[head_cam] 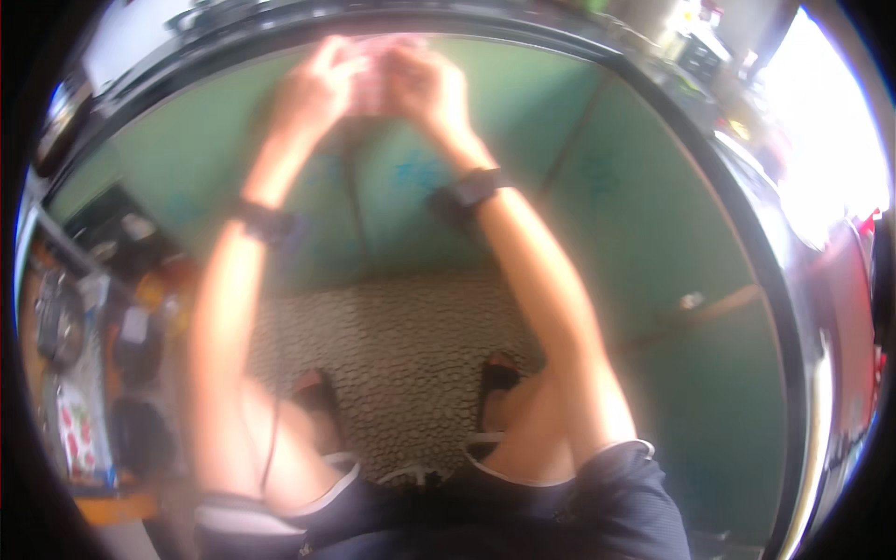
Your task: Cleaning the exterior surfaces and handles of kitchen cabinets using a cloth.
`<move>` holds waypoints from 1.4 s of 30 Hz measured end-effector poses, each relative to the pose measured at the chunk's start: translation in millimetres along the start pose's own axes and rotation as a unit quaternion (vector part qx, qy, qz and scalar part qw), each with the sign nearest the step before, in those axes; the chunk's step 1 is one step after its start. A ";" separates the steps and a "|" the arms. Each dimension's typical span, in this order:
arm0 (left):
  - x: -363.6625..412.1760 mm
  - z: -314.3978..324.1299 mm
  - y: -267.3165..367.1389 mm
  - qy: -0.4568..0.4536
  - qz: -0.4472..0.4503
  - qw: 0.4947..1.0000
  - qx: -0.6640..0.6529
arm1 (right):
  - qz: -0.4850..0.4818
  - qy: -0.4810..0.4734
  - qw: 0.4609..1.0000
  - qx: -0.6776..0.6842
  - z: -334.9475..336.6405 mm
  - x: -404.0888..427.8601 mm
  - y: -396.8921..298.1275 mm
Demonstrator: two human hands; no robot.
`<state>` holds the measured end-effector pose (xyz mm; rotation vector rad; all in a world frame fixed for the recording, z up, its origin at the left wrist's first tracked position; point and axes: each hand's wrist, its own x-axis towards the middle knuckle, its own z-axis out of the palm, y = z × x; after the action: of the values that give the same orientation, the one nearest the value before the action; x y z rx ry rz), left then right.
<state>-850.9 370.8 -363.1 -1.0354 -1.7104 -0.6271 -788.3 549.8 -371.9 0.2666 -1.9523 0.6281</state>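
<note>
Out in front of me, just below the dark counter edge, my left hand (316, 89) and my right hand (428, 82) are close together. Between them is a pink, cloth-like piece (369, 82) with a faint pattern; blur hides its exact shape. My right hand's fingers curl over its right side. On its left side, my left hand grips it with thumb and fingers partly spread. Behind and below the hands stands a green panel (399, 203) with faint blue marks. Each wrist wears a dark band.
A black counter edge (707, 154) curves around the front and right. Left, an open shelf (115, 507) holds a metal-looking pot (59, 318) and dark containers (140, 434). Patterned flooring (413, 350) lies under my sandalled feet. A thin cord (274, 420) hangs by my left arm.
</note>
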 end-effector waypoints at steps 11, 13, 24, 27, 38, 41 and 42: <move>11.5 8.5 47.7 -0.039 -0.019 0.991 -0.128 | 0.065 0.005 0.993 0.098 -33.3 2.7 -8.5; 7.2 1.9 50.2 -0.060 -0.042 0.993 -0.096 | 0.069 0.013 0.994 0.082 -23.5 -1.6 -3.0; 12.4 61.6 81.7 0.022 0.008 0.996 -0.087 | -0.010 0.182 0.981 0.060 -27.8 -16.6 32.9; 5.2 78.8 92.5 -0.007 0.005 0.996 -0.084 | -0.001 0.137 0.991 0.016 -39.1 -21.8 50.6; 23.5 100.3 121.0 0.020 0.058 0.994 -0.093 | 0.041 0.101 0.994 -0.019 -93.4 -27.2 76.8; 15.3 124.2 133.9 -0.023 0.031 0.995 -0.087 | 0.041 0.075 0.996 -0.024 -103.8 -39.5 98.1; 10.4 129.4 142.5 -0.055 0.011 0.995 -0.078 | 0.037 0.064 0.997 -0.012 -104.5 -43.6 102.0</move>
<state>-791.8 548.3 -409.5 -1.2158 -1.7637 -0.7099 -733.5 687.7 -406.6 0.1375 -1.8519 0.6539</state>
